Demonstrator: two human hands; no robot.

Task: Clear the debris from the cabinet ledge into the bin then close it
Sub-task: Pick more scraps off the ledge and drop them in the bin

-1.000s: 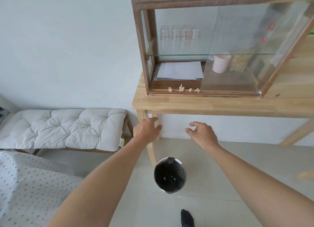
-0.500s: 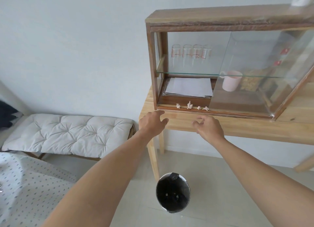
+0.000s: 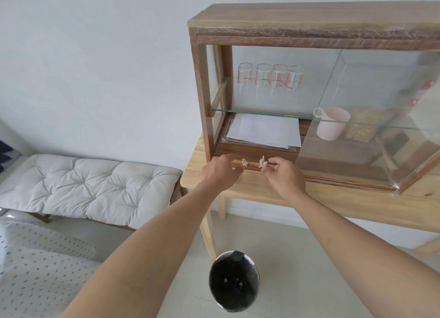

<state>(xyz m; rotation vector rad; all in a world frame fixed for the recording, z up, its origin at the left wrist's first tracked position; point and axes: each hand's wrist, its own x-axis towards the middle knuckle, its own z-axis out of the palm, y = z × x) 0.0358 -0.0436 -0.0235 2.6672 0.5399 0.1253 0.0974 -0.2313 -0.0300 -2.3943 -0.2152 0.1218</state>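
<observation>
A wood-framed glass cabinet (image 3: 201, 91) stands on a light wooden table (image 3: 333, 198). Its sliding glass door (image 3: 371, 98) sits to the right, leaving the left half open. Two crumpled pale scraps of debris (image 3: 244, 162) (image 3: 262, 162) lie on the front ledge (image 3: 252, 166). My left hand (image 3: 220, 170) touches the ledge just left of them, fingers bent down. On their right, my right hand (image 3: 284, 173) has its fingertips curled on the ledge, hiding whatever lies beneath. A round bin (image 3: 258, 277) with a black liner stands open on the floor below.
Inside the cabinet are several glasses (image 3: 271, 77) on a glass shelf, a stack of papers (image 3: 264, 130) and a pink mug (image 3: 332, 123). A cushioned bench (image 3: 88, 186) stands to the left, with a dotted bed cover (image 3: 31, 270) at the bottom left.
Both hands rose from below the table edge to the cabinet ledge. The two right-hand scraps are now hidden under my right fingers. The view moved closer.
</observation>
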